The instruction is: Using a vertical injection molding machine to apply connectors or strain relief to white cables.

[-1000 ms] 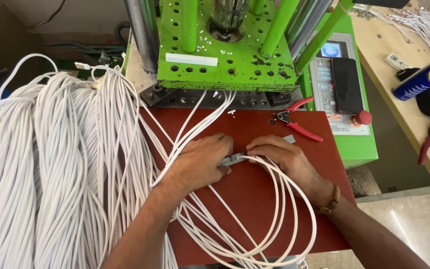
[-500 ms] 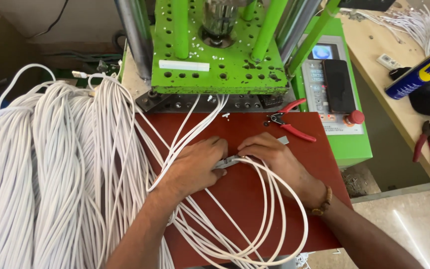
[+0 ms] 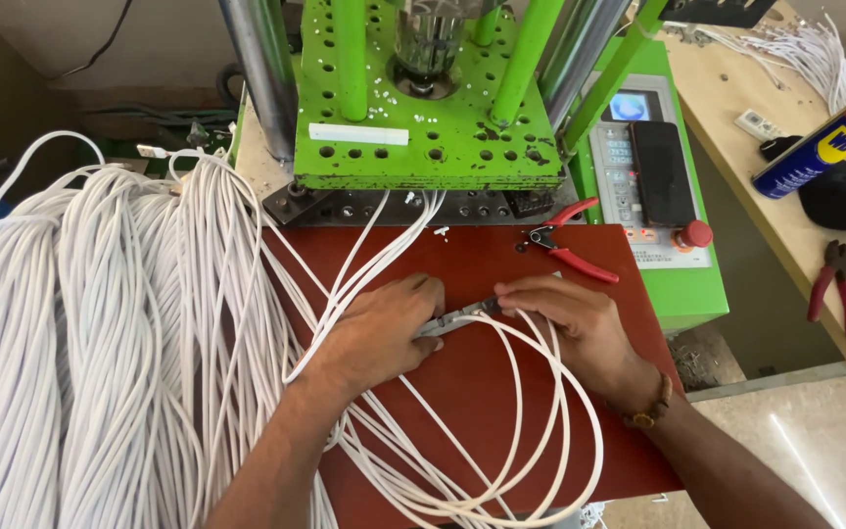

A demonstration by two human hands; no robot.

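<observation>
Where the red work mat (image 3: 540, 392) meets the base of the green press machine (image 3: 423, 108), red-handled cutters (image 3: 565, 250) lie near the mat's back right corner, and a thick bundle of white cables (image 3: 100, 343) covers its left edge, with several strands running up under the machine. Beside the machine's control panel (image 3: 648, 176), a wooden bench (image 3: 795, 216) carries a blue spray can (image 3: 820, 147), a black glove (image 3: 839, 201) and red pliers (image 3: 829, 284). Compared with the frame half a second earlier, both hands sit in much the same spot at the mat's centre; the framing alone has shifted slightly. Left hand (image 3: 379, 333): fingers curled shut around a small metal tool (image 3: 457, 318) at mid-mat. Right hand (image 3: 575, 328): fingertips pinched on the white cable end (image 3: 501, 309) at the tool's tip, with cable loops (image 3: 540, 460) passing beneath the wrist toward the mat's front edge.
</observation>
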